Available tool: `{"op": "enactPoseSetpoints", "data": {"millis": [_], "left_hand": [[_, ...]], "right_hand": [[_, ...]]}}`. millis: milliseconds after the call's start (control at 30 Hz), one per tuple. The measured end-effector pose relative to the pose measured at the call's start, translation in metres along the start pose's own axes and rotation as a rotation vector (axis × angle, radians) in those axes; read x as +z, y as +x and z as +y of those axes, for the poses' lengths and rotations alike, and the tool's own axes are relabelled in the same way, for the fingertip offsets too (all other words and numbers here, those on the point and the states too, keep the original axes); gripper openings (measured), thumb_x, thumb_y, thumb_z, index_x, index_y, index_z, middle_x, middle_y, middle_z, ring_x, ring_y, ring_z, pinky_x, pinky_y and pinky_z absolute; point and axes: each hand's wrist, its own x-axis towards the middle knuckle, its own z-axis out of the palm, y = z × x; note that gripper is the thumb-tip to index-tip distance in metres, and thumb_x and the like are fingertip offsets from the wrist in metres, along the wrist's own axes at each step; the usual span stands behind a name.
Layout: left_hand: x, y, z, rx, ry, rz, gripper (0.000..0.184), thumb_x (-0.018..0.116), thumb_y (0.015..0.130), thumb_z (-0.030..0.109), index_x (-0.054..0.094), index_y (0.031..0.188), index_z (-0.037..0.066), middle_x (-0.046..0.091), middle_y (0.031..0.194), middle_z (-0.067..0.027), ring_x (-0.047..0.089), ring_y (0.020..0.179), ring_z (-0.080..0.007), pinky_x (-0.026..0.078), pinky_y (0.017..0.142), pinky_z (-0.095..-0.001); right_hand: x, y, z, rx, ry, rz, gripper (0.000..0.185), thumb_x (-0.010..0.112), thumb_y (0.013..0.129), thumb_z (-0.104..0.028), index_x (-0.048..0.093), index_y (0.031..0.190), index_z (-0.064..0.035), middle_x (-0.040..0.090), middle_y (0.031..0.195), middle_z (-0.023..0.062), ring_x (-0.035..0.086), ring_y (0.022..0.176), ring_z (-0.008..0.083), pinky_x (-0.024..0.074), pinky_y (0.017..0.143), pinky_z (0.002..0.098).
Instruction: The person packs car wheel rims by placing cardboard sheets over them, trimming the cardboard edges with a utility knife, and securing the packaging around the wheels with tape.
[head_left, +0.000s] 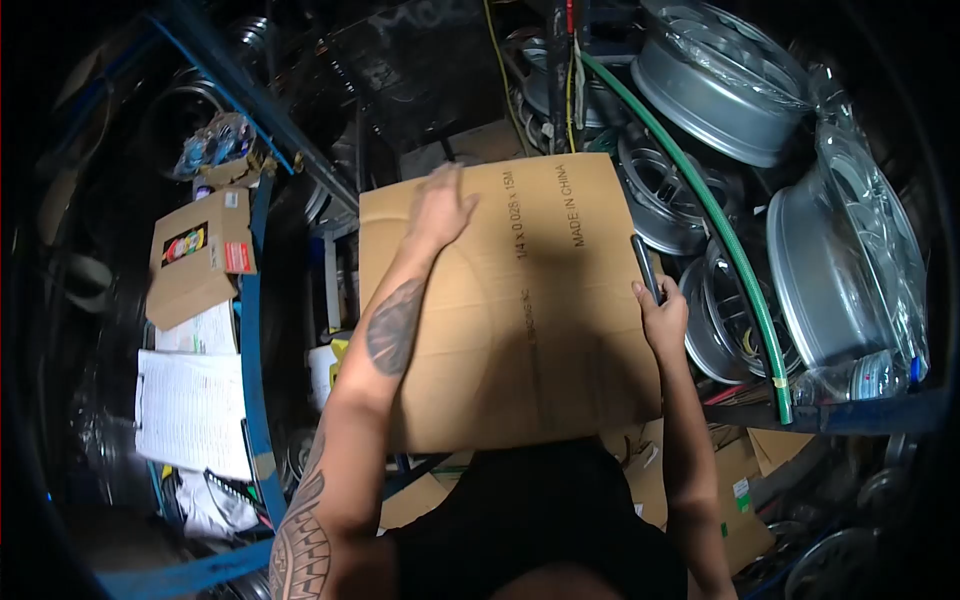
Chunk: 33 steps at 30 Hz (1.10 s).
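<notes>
A large flat sheet of brown cardboard point(480, 330) with printed lettering is spread out in front of my body. My left hand point(440, 212) lies on its upper left part, fingers stretched out and slightly blurred near the far edge. At the right edge of the sheet, my right hand point(665, 315) is closed around a slim black pen-shaped tool point(646, 268), which points upward along that edge. The exact kind of tool does not show. My right hand is beside the cardboard and seems to touch its edge.
Silver wheel rims point(830, 280) are stacked on the right, some plastic-wrapped. A green hose point(700, 185) curves down before them. On the left, a blue-edged shelf point(256, 330) holds a small cardboard box point(205, 255) and written papers point(195, 410). A plastic bottle point(872, 377) lies right.
</notes>
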Motion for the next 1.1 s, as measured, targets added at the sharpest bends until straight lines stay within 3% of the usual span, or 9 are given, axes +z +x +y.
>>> {"op": "enactPoseSetpoints", "data": {"millis": [100,233,333,500,633,667,900,967,1100], "left_hand": [[0.051,0.043,0.013,-0.108,-0.157,-0.231,0.049,0.062,0.096,0.038,0.062,0.129,0.001,0.071,0.118,-0.0238,0.065,0.114,-0.044,0.046,0.104,-0.0538],[0.077,0.058,0.038,-0.236,0.036,-0.267,0.03,0.047,0.099,0.033,0.065,0.105,0.01,0.073,0.111,-0.0172,0.067,0.108,-0.0389,0.039,0.099,-0.0692],[0.098,0.05,0.028,-0.191,-0.075,-0.176,0.026,0.052,0.098,0.033,0.065,0.103,0.012,0.073,0.109,-0.0127,0.067,0.106,-0.0376,0.043,0.096,-0.0653],[0.096,0.046,0.03,-0.15,-0.024,-0.116,0.027,0.058,0.097,0.035,0.067,0.11,0.013,0.072,0.111,-0.0114,0.065,0.109,-0.0363,0.043,0.098,-0.061],[0.075,0.046,0.041,-0.104,0.002,-0.124,0.054,0.062,0.094,0.051,0.063,0.135,0.015,0.071,0.115,-0.0127,0.062,0.116,-0.0311,0.038,0.107,-0.0604],[0.069,0.048,0.043,-0.118,-0.002,-0.164,0.057,0.063,0.093,0.053,0.062,0.136,0.016,0.07,0.119,-0.0113,0.061,0.117,-0.0308,0.038,0.107,-0.0584],[0.08,0.055,0.061,0.15,-0.195,-0.075,0.067,0.065,0.09,0.06,0.059,0.143,0.019,0.065,0.132,-0.0064,0.059,0.122,-0.026,0.038,0.106,-0.0538],[0.083,0.063,0.07,0.165,-0.19,-0.135,0.068,0.066,0.089,0.06,0.059,0.143,0.019,0.065,0.133,-0.0057,0.059,0.121,-0.0246,0.039,0.104,-0.0541],[0.07,0.074,0.07,0.075,-0.181,-0.331,0.067,0.067,0.088,0.063,0.063,0.137,0.019,0.067,0.131,-0.0044,0.06,0.119,-0.0234,0.039,0.1,-0.0548]], "right_hand": [[0.0,-0.003,-0.006,-0.173,-0.271,0.01,0.03,0.063,0.101,-0.022,0.063,0.118,0.0029,0.068,0.102,0.0298,0.063,0.096,0.0528,0.0504,0.082,0.0543],[0.002,0.012,-0.037,-0.152,-0.431,-0.001,0.036,0.054,0.105,-0.019,0.055,0.135,0.0006,0.064,0.118,0.031,0.063,0.102,0.0515,0.0509,0.087,0.0552],[0.003,0.046,-0.066,-0.18,-0.357,-0.087,0.057,0.052,0.103,-0.009,0.031,0.156,-0.0031,0.061,0.127,0.0347,0.062,0.109,0.0521,0.0506,0.095,0.0526],[0.029,0.119,-0.128,-0.353,-0.448,-0.425,0.057,0.055,0.099,-0.005,0.04,0.153,-0.0151,0.067,0.117,0.0295,0.065,0.104,0.051,0.0524,0.09,0.0535],[0.086,0.205,-0.115,-0.18,-0.016,-0.402,0.052,0.058,0.104,-0.015,0.043,0.153,-0.0097,0.071,0.093,0.0153,0.069,0.068,0.0245,0.055,0.063,0.0374],[0.11,0.225,-0.078,-0.02,0.38,-0.398,0.051,0.056,0.106,-0.016,0.041,0.153,-0.0031,0.064,0.083,0.0059,0.056,0.059,0.0099,0.0471,0.053,0.0267],[0.136,0.257,-0.031,0.673,0.598,-0.591,0.017,0.049,0.108,-0.022,0.054,0.101,-0.0083,0.055,0.078,0.0015,0.043,0.051,0.0061,0.034,0.038,0.0204],[0.14,0.265,-0.026,0.834,0.59,-0.611,0.017,0.048,0.108,-0.022,0.055,0.101,-0.0083,0.055,0.076,0.0008,0.042,0.05,0.0053,0.0332,0.038,0.0197],[0.128,0.255,-0.052,0.378,0.528,-0.485,0.028,0.05,0.107,-0.018,0.057,0.128,-0.0016,0.06,0.079,0.0039,0.052,0.053,0.0098,0.0423,0.043,0.0249]]}}
